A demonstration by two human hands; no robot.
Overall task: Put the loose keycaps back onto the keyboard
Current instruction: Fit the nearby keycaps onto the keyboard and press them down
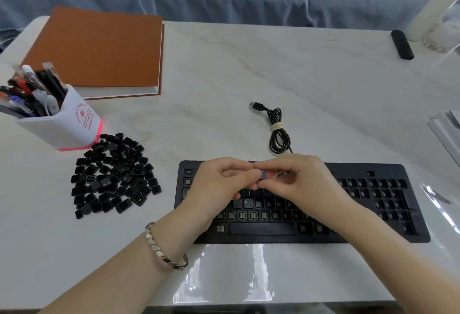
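Note:
A black keyboard (388, 216) lies near the table's front edge, most of its key sockets bare; the space bar and a few letter keys are on. A heap of several loose black keycaps (114, 176) sits to its left. Above the keyboard's middle rows, my left hand (219, 189) and my right hand (298, 181) meet fingertip to fingertip. Both pinch one small dark keycap (262, 173) between them. The hands hide the keyboard's upper centre.
A white pen cup (62, 124) full of pens stands left of the heap. An orange notebook (99, 49) lies behind it. The keyboard's bundled USB cable (277, 129) lies behind the keyboard. A black bar-shaped object (402, 44) and a clear bottle (438, 9) are at the far right.

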